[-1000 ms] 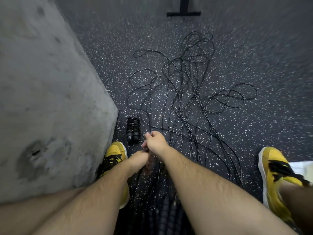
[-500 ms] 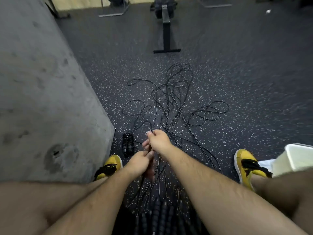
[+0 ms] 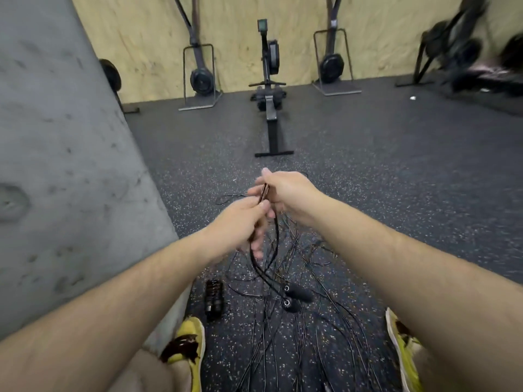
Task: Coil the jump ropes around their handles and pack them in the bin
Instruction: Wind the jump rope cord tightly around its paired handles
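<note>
**Sam:** What is new since a second ago?

**Mia:** Both hands went up. The left grip [image 3: 240, 222] and the right grip [image 3: 288, 193] were low, just over the floor. Now they are up in front, and one jump rope [image 3: 264, 192] has come up with them.

**Sam:** Are the grips open?

**Mia:** No. The right grip is curled round the rope at the top. The left grip pinches the same rope just under it, thumb on fingers. The two grips touch.

**Sam:** Where does the rope go?

**Mia:** It hangs down under the grips in two black lines. Its two handles [image 3: 297, 296] are at the ends, well below the grips, side by side. I cannot tell if they rest on the floor or hang just over it.

**Sam:** And the other ropes?

**Mia:** The messy pile of ropes [image 3: 311, 247] lies on the floor [image 3: 396, 193], under the grips. One coiled rope [image 3: 214, 299] lies below the grips and to their left, near the grey wall [image 3: 70, 165].

**Sam:** What does that mean for the job?

**Mia:** I think one rope is being pulled out of the mess so it can be wound round its handles. Only one rope looks done. The bin showed on the right a moment ago. Now it is out of the picture, so packing comes later.
</note>
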Action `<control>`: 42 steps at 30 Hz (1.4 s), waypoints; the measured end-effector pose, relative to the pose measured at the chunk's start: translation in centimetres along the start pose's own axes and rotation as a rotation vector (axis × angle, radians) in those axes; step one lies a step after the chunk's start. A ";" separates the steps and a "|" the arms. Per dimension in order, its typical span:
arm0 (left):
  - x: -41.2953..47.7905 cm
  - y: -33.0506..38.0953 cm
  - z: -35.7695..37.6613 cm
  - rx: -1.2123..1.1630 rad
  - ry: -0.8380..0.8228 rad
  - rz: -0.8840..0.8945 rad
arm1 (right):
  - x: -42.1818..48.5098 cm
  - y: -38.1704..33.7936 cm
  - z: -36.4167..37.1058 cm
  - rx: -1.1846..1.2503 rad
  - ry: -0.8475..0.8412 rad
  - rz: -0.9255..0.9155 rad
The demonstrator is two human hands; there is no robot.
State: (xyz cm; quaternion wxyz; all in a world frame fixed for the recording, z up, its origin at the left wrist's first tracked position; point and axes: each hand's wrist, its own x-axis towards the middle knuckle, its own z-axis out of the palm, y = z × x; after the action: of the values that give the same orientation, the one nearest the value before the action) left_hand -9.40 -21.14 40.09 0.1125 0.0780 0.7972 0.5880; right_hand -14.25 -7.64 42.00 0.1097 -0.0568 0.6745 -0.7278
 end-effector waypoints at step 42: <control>5.4 1.7 1.6 0.004 -0.022 -0.030 | -0.2 0.8 -8.1 -0.768 0.135 -0.170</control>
State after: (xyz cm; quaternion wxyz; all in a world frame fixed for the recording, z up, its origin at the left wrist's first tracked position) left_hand -14.12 -17.77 40.81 0.1301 0.0727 0.7981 0.5838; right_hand -15.82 0.20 40.52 -0.0248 -0.1013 0.8961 -0.4313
